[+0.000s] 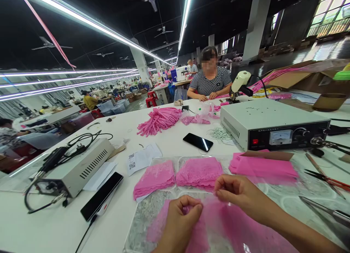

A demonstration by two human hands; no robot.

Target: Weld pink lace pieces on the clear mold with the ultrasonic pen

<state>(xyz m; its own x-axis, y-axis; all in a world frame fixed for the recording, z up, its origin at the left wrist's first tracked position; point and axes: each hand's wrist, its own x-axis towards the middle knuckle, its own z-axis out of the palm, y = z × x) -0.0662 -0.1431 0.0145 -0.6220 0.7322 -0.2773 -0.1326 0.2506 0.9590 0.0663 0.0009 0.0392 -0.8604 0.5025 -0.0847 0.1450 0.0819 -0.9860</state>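
Note:
My left hand [182,218] is closed in a pinch at the edge of a sheer pink fabric piece [235,223], low in the middle of the view. To its right, my right hand [243,194] pinches the same fabric, a short gap away. The fabric spreads below both hands over a clear plastic-covered surface [144,213]. Just beyond them lie a stack of pink lace-edged pieces [201,171] and a second pink stack [155,176]. Folded pink fabric [264,169] rests behind my right wrist. The exact fingertip contact is small and partly hidden.
Scissors [328,211] and red-handled snips [328,178] lie at right. A machine box [287,121] stands behind them, another control box [79,169] at left. Two phones [198,141] and a pink strap bundle [161,119] lie about. A co-worker [210,79] sits across the table.

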